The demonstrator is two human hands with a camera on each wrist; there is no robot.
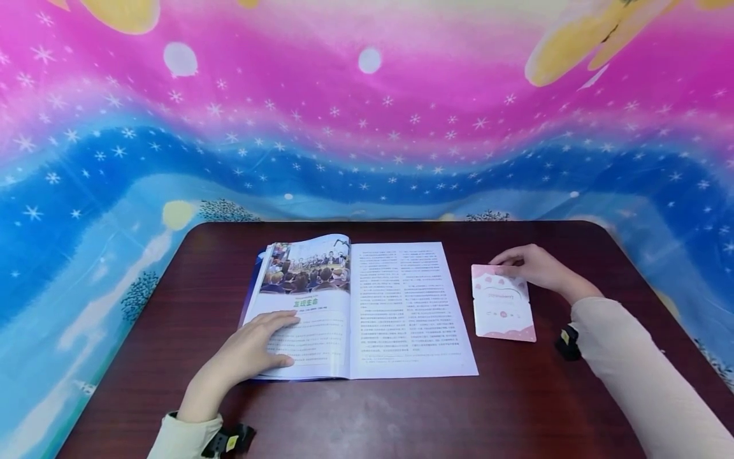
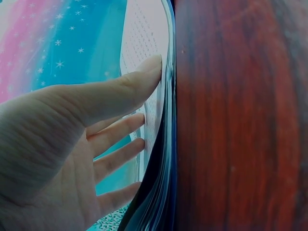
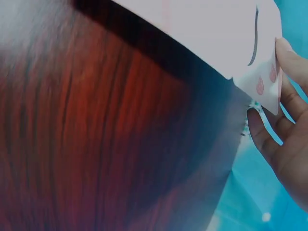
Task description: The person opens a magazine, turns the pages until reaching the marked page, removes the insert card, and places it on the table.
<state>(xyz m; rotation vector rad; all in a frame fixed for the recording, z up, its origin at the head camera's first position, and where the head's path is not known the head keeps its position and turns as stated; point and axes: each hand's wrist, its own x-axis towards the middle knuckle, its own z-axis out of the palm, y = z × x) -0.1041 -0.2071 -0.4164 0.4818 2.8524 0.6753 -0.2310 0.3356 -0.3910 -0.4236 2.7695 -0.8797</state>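
An open magazine [image 1: 410, 312] lies on the table, its left page carrying a crowd picture above a green heading. My left hand [image 1: 249, 347] rests on the lower part of that page, fingers extended and thumb apart near the bottom. In the left wrist view, the thumb and fingertips touch the page [image 2: 144, 38] beside the stacked page edges. To the right of the magazine, a pink-and-white card [image 1: 501, 312] with small notches in its sides is pinched at its top edge by my right hand [image 1: 541, 271]. The right wrist view shows the card [image 3: 211, 33] raised off the table at this end.
The dark red-brown wooden table [image 1: 378, 417] has rounded far corners. Behind it hangs a pink and blue cloth [image 1: 344, 146] with snowflakes. Black wrist devices [image 1: 568, 344] are strapped over both pale sleeves [image 1: 631, 357].
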